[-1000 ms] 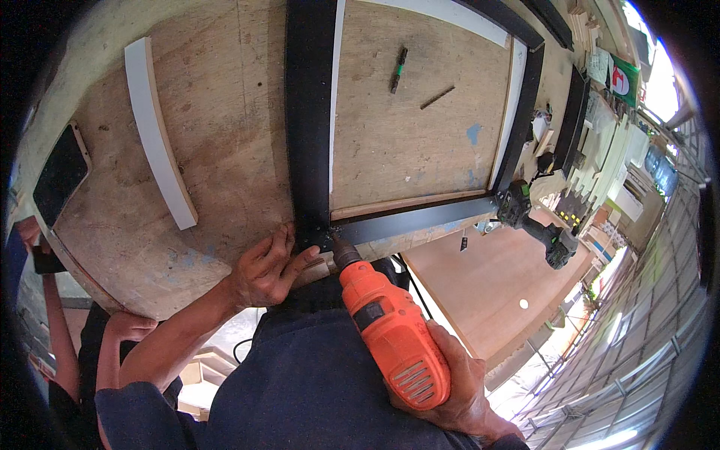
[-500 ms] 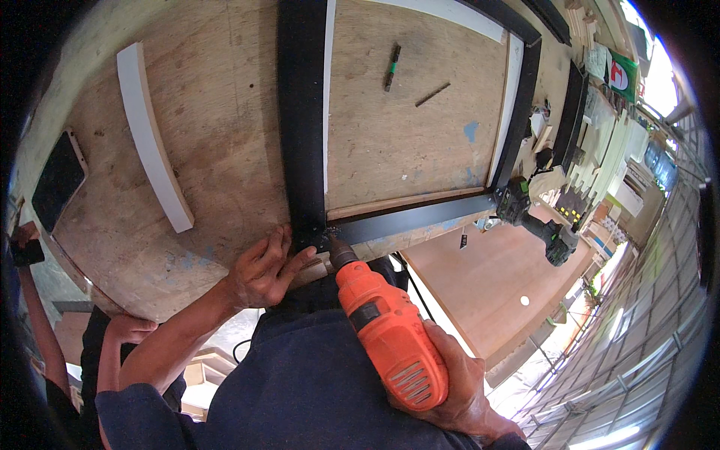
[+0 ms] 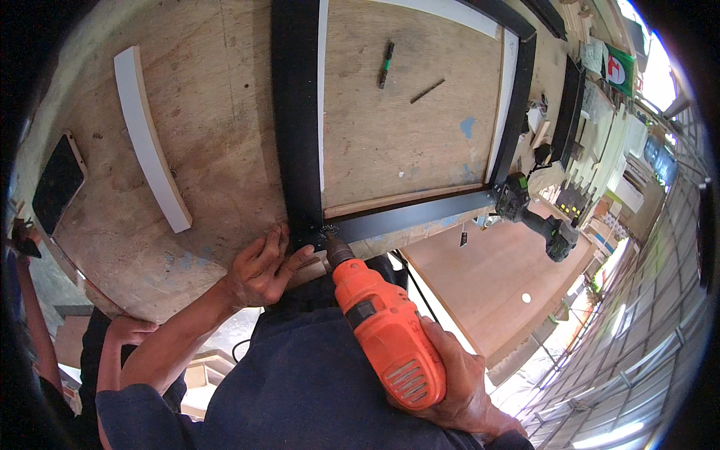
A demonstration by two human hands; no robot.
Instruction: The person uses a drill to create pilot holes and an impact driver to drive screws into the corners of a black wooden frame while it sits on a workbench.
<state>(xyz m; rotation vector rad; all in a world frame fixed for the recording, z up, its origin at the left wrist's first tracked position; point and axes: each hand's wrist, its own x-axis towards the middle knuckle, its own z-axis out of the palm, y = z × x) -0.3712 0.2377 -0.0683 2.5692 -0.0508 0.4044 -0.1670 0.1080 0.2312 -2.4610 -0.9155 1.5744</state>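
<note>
My right hand (image 3: 454, 375) is wrapped round the rear of an orange power drill (image 3: 390, 330). The drill slants up and left, its chuck at the near left corner of a black frame (image 3: 296, 120), with pale shavings around the tip. At that same corner, my left hand (image 3: 259, 270) has its fingers curled against the frame's side and its thumb along the near edge. White strips line the frame's inner edges. Inside it, a black-and-green bit (image 3: 386, 66) and a thin drill bit (image 3: 427, 91) lie on the wooden tabletop (image 3: 225, 97).
A curved white-faced strip (image 3: 150, 139) and a dark phone-like slab (image 3: 58, 184) lie to the left. By the frame's right corner rests a dark cordless drill (image 3: 532, 214). A lower wooden panel (image 3: 495, 277) stretches beyond. Another person's hand (image 3: 131, 330) shows at the lower left.
The view has shifted slightly, moving the frame and bits a little left. The drill stays at the corner, and the shavings around its tip look more plentiful. Both hands keep their holds.
</note>
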